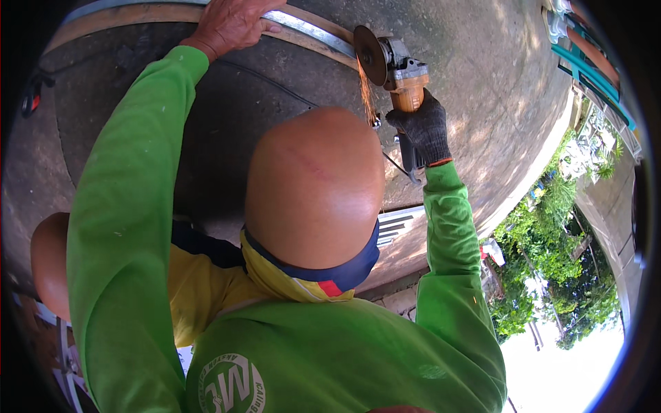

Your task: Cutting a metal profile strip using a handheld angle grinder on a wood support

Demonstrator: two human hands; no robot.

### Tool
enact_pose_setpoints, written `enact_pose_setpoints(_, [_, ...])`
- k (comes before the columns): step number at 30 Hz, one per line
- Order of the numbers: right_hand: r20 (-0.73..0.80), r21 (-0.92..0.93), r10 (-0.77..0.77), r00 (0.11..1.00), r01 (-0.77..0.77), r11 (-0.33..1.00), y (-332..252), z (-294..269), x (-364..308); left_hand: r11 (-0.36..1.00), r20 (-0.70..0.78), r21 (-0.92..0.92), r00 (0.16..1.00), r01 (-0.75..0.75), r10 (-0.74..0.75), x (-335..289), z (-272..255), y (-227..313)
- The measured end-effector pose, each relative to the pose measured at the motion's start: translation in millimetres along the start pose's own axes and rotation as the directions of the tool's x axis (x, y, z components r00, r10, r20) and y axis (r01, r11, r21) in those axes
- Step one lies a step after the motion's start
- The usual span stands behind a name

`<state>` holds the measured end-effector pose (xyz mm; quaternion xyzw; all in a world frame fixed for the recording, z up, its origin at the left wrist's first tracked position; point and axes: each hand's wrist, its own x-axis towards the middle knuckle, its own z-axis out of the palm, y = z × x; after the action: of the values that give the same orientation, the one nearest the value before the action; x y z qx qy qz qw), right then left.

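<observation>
My right hand (434, 131), in a dark knit glove, is closed around the orange body of an angle grinder (408, 95). The grinder's brown disc (370, 56) stands on edge at the right end of a silvery metal bar (313, 32). Orange sparks (366, 93) stream from the disc toward me. My bare left hand (231, 26) grips the bar further left, its fingers partly hidden. Wooden strips (124, 15) run along the bar's sides.
Between my arms is my bare bent knee (313, 186). A black cord (272, 82) lies on the concrete floor (496, 103). A red and black object (33, 102) is at the far left. Teal furniture (599, 74) and green plants (544, 268) are at the right.
</observation>
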<state>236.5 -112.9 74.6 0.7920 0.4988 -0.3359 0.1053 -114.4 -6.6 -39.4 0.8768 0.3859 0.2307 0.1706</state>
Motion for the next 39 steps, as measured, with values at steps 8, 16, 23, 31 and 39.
enact_pose_setpoints(8, [-0.065,0.009,-0.099,0.993,0.1,0.995,9.2,4.7,-8.7,1.0,0.001,0.023,1.0,0.006,-0.006,1.8,-0.1,-6.2])
enact_pose_setpoints(16, [-0.064,-0.012,-0.091,0.994,0.09,0.996,13.0,4.7,-6.4,1.0,0.014,-0.009,1.0,0.007,-0.007,3.5,-0.5,-5.1])
enact_pose_setpoints(23, [-0.045,0.088,-0.107,0.993,0.11,0.99,9.1,4.1,-2.2,1.0,0.003,0.018,1.0,-0.005,0.005,1.1,-0.6,-3.8])
enact_pose_setpoints(31, [-0.067,0.059,-0.098,0.993,0.102,0.993,7.0,3.9,-4.2,1.0,0.021,0.007,1.0,0.012,-0.012,0.7,-2.0,-2.3])
enact_pose_setpoints(39, [-0.083,0.053,-0.141,0.987,0.145,0.988,10.5,4.7,-2.9,1.0,0.015,0.016,1.0,0.018,-0.018,1.1,-3.8,-1.9])
